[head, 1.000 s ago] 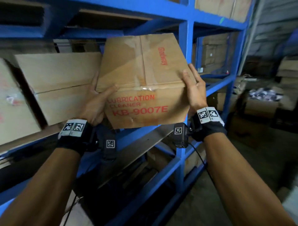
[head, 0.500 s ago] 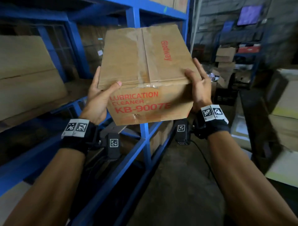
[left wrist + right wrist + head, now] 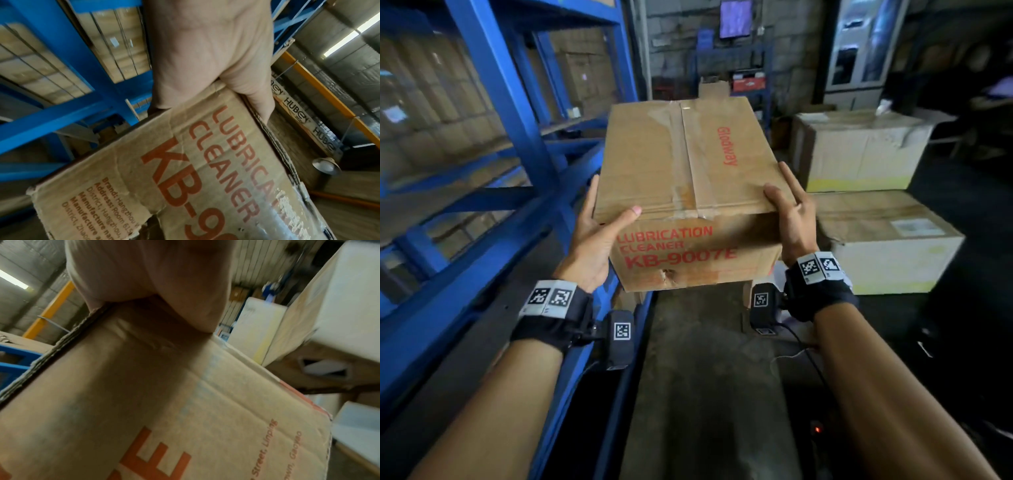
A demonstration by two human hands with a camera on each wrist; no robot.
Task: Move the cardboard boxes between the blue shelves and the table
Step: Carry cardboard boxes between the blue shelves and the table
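Observation:
I carry a brown cardboard box [image 3: 688, 192] with red "LUBRICATION CLEANER KB-9007E" print, held up in the air between both hands. My left hand [image 3: 599, 236] grips its near left corner, thumb over the top edge and fingers along the left side. My right hand [image 3: 791, 212] grips the near right corner the same way. The left wrist view shows the box [image 3: 185, 170] with the palm of my left hand [image 3: 207, 53] against it. In the right wrist view the box [image 3: 164, 402] fills the frame under my right hand [image 3: 154, 277]. The blue shelves [image 3: 510, 144] stand to my left.
Two large pale cardboard boxes [image 3: 859, 150] [image 3: 887, 240] are stacked to the right. Bare concrete floor [image 3: 698, 394] runs ahead between them and the shelves. More boxes [image 3: 431, 113] sit on the shelves. A small rack [image 3: 739, 78] stands at the back wall.
The box has come off the shelf and swung to the right with me. The shelves have slid to the left of view, and the aisle and stacked boxes have come into sight.

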